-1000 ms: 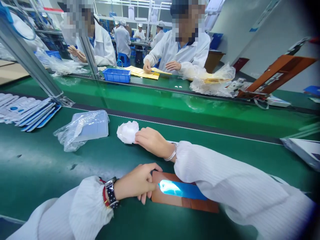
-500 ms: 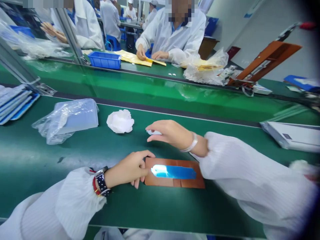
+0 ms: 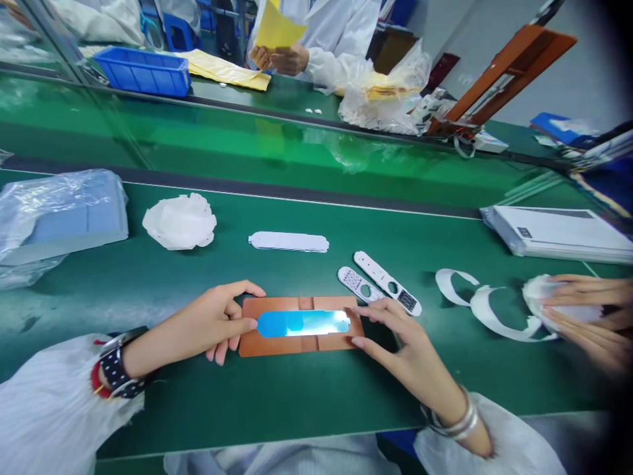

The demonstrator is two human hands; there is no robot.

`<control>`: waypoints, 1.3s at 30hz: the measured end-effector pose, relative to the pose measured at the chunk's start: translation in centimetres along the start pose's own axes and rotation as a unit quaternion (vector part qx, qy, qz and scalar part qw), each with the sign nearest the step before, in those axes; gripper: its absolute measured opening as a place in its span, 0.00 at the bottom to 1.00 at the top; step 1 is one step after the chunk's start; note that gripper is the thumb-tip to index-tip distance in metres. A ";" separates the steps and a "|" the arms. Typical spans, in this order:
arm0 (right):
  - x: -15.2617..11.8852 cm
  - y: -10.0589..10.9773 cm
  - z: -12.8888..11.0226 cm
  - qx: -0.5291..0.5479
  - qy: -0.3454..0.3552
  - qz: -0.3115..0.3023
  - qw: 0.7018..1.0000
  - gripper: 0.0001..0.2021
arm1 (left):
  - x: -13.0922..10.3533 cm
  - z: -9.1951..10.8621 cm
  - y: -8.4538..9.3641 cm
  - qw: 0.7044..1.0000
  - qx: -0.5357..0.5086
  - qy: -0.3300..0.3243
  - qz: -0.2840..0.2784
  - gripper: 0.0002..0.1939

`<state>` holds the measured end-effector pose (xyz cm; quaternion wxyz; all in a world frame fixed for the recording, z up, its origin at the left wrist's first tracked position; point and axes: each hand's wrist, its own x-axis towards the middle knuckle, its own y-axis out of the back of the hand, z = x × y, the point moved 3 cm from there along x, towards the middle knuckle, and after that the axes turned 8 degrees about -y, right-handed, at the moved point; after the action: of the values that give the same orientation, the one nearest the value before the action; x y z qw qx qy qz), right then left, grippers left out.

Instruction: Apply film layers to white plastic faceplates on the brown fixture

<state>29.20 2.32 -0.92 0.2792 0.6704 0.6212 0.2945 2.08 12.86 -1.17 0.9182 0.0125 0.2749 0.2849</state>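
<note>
A flat orange-brown block lies on the green work surface with a shiny blue strip on its top. My left hand holds the block's left end, thumb touching the strip's left tip. At the opposite end my right hand has thumb and fingers spread, fingertips touching the block's edge. Behind the right fingers lie two long white pieces, one with a round hole and dotted print, the other with a dark square code. A stack of white strips rests behind the block.
Crumpled white paper and a plastic-wrapped stack are at the left. Curled white strips, another person's hands and a wrapped white stack are at the right. Beyond the divider sit a blue bin and a person holding yellow sheets.
My right hand has come down to the block's right end, and the white piece it held is gone from it. The block is turned end for end. The view has shifted right.
</note>
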 end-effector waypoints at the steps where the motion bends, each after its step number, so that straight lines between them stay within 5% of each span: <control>1: 0.1 -0.2 -0.1 -0.004 0.001 0.003 1.000 0.16 | 0.0 0.0 0.0 1.000 0.001 0.000 -0.001 0.24; 17: 0.4 -0.6 -0.4 -0.022 0.002 -0.010 1.000 0.10 | 0.0 0.0 -0.1 1.000 0.016 0.016 -0.007 0.24; 25: -0.3 1.7 3.4 -0.125 -0.047 0.161 0.978 0.12 | 0.0 -0.3 0.2 0.999 -0.011 0.013 -0.027 0.25; 31: -1.0 2.0 4.2 -0.078 -0.132 0.117 0.981 0.13 | -0.3 0.1 1.1 0.997 -0.073 -0.006 -0.034 0.29; 37: -1.8 3.6 3.3 0.013 -0.232 0.137 0.963 0.14 | -1.4 1.9 1.4 0.991 -0.103 -0.080 0.006 0.18; 39: -2.3 3.1 2.3 0.085 -0.244 0.078 0.963 0.15 | -2.1 2.1 0.5 0.987 -0.131 -0.090 -0.019 0.19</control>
<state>32.90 -0.26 -0.26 0.3408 0.7896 0.5024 0.0891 1.48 12.41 1.78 0.9380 -0.0874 0.1520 0.2990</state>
